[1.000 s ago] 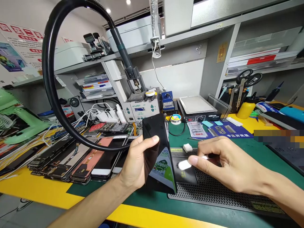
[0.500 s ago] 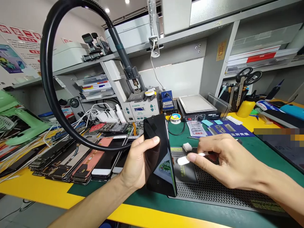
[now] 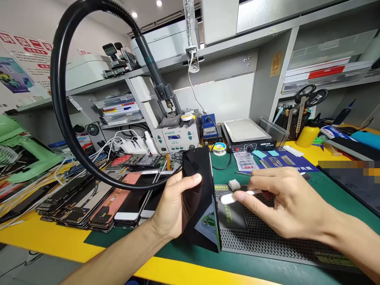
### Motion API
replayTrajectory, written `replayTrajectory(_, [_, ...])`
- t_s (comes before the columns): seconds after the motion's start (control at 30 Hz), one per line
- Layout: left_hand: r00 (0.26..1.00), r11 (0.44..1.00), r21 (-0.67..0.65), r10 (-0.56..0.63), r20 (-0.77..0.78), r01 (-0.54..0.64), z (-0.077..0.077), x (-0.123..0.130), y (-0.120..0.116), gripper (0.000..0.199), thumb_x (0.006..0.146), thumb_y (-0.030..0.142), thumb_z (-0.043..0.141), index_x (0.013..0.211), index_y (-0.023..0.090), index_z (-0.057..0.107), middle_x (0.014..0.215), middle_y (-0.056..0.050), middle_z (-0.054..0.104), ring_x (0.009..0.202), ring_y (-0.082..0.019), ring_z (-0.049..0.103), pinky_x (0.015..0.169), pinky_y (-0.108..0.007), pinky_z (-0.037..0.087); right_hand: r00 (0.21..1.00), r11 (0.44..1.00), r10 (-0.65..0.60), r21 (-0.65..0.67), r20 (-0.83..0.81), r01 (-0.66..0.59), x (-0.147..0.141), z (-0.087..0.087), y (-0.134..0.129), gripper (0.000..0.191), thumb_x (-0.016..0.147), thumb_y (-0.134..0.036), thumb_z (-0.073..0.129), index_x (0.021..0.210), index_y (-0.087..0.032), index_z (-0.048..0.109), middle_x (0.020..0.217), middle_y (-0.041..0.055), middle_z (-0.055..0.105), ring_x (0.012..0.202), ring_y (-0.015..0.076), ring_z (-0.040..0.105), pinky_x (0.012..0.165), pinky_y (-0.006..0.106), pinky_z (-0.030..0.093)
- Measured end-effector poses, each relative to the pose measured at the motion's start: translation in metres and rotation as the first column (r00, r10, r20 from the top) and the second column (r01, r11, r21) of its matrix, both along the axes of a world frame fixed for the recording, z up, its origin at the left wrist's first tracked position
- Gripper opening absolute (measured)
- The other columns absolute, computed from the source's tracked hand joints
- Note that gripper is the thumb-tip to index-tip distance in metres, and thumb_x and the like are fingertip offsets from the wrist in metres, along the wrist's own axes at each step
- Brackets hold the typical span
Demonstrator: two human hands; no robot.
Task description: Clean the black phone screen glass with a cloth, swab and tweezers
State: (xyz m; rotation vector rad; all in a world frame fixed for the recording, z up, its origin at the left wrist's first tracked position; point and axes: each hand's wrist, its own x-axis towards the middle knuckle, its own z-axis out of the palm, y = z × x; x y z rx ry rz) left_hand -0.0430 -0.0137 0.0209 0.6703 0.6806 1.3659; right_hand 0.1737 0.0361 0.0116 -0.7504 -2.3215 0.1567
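Observation:
My left hand (image 3: pixel 170 206) grips a black smartphone (image 3: pixel 197 213) along its left side, thumb lying on the glossy dark screen. The phone is held tilted upright above the front of the bench, and its screen mirrors something green. Pinched between the thumb and fingers of my right hand (image 3: pixel 282 202) is a thin tool with a white, rounded paddle-like tip (image 3: pixel 228 198). That tip hovers just right of the phone's edge, apparently apart from it. Under the right hand lies a grey perforated mat (image 3: pixel 252 241), with a small whitish block (image 3: pixel 234 185) on it.
Stacked phones and screens (image 3: pixel 101 202) lie at left, under the black hose (image 3: pixel 59 99) of a hot air station (image 3: pixel 178 136). Behind stand a heating plate (image 3: pixel 247 132) and a solder spool (image 3: pixel 219 148). A yellow bottle (image 3: pixel 307 132) and scissors (image 3: pixel 310 95) are at right.
The phone and my left hand have shifted slightly down and right. My right hand has barely moved, still pinching the white-tipped tool.

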Motion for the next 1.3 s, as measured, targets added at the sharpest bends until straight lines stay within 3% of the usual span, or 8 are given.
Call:
replayTrajectory(0.13, [1.000,1.000,0.028,0.008,-0.003,-0.008,0.003,0.001,-0.002,0.017,0.086,0.008,0.064,0.097,0.012,0.077,0.083,-0.006,0.080,0.068,-0.013,0.074,0.068,-0.018,0.058,0.998,0.991,-0.056,-0.120,-0.039,0.051,0.004,0.003,0.001,0.051,0.097,-0.045,0.055,0.054,-0.020,0.048,0.049,-0.0049,0.042,0.047,0.0099,0.036,0.048,0.027,0.026])
replayTrajectory(0.3, [0.998,0.999,0.033,0.011,-0.062,-0.009,0.002,0.002,-0.002,0.011,0.087,0.011,0.064,0.088,0.014,0.075,0.077,-0.005,0.078,0.071,-0.019,0.075,0.073,-0.028,0.060,0.993,0.973,0.107,-0.199,-0.046,-0.114,-0.010,0.008,-0.019,0.047,0.098,-0.039,0.054,0.055,-0.020,0.047,0.052,-0.0036,0.046,0.048,0.0105,0.039,0.049,0.027,0.029])
replayTrajectory(0.43, [0.996,1.000,0.030,0.002,-0.087,0.001,0.000,0.001,-0.002,0.009,0.087,0.013,0.066,0.092,0.014,0.074,0.078,-0.005,0.078,0.071,-0.019,0.074,0.070,-0.027,0.059,0.987,0.978,0.160,-0.136,0.003,-0.158,-0.012,0.004,-0.019,0.042,0.097,-0.036,0.054,0.059,-0.019,0.057,0.053,-0.0015,0.049,0.051,0.0127,0.041,0.051,0.030,0.028])
replayTrajectory(0.57, [0.998,1.000,0.020,0.002,-0.061,-0.001,0.001,0.002,-0.005,0.005,0.084,0.011,0.070,0.081,0.015,0.073,0.073,-0.003,0.077,0.066,-0.015,0.073,0.065,-0.021,0.057,0.998,0.999,0.039,-0.032,-0.056,-0.040,-0.001,-0.002,-0.004,0.047,0.097,-0.038,0.057,0.054,-0.018,0.050,0.052,-0.0036,0.043,0.049,0.0104,0.037,0.052,0.029,0.026])
replayTrajectory(0.67, [0.998,0.999,0.029,0.019,-0.059,-0.017,0.002,0.002,-0.007,0.006,0.084,0.011,0.071,0.087,0.015,0.074,0.077,-0.003,0.078,0.070,-0.014,0.074,0.070,-0.020,0.058,0.998,0.998,-0.005,-0.058,-0.057,0.002,0.004,-0.002,0.002,0.047,0.096,-0.040,0.058,0.055,-0.019,0.050,0.052,-0.0042,0.043,0.049,0.0100,0.036,0.052,0.028,0.026])
replayTrajectory(0.87, [0.993,0.999,0.050,0.000,-0.122,0.006,0.003,0.002,-0.008,0.015,0.085,0.015,0.068,0.100,0.015,0.073,0.084,-0.006,0.078,0.077,-0.022,0.075,0.074,-0.031,0.060,0.988,0.985,0.090,-0.133,-0.124,-0.107,-0.004,0.003,-0.013,0.043,0.096,-0.035,0.055,0.056,-0.020,0.046,0.054,-0.0040,0.043,0.049,0.0108,0.037,0.050,0.028,0.027])
replayTrajectory(1.07, [0.989,0.999,0.045,0.015,-0.146,-0.008,0.001,0.001,-0.010,0.021,0.086,0.018,0.070,0.107,0.017,0.073,0.094,-0.008,0.078,0.088,-0.026,0.075,0.082,-0.037,0.059,0.971,0.968,0.240,-0.075,-0.021,-0.241,-0.015,-0.001,-0.025,0.035,0.092,-0.030,0.057,0.059,-0.020,0.054,0.054,0.0008,0.052,0.051,0.0151,0.044,0.052,0.032,0.026])
replayTrajectory(1.3, [0.988,0.998,0.062,-0.023,-0.150,0.033,-0.001,0.002,-0.010,0.024,0.087,0.016,0.067,0.111,0.018,0.072,0.094,-0.008,0.079,0.092,-0.028,0.075,0.084,-0.039,0.059,0.985,0.995,0.100,-0.005,-0.139,-0.102,-0.002,-0.007,-0.004,0.043,0.095,-0.031,0.057,0.055,-0.021,0.046,0.054,-0.0041,0.038,0.050,0.0118,0.034,0.051,0.030,0.024])
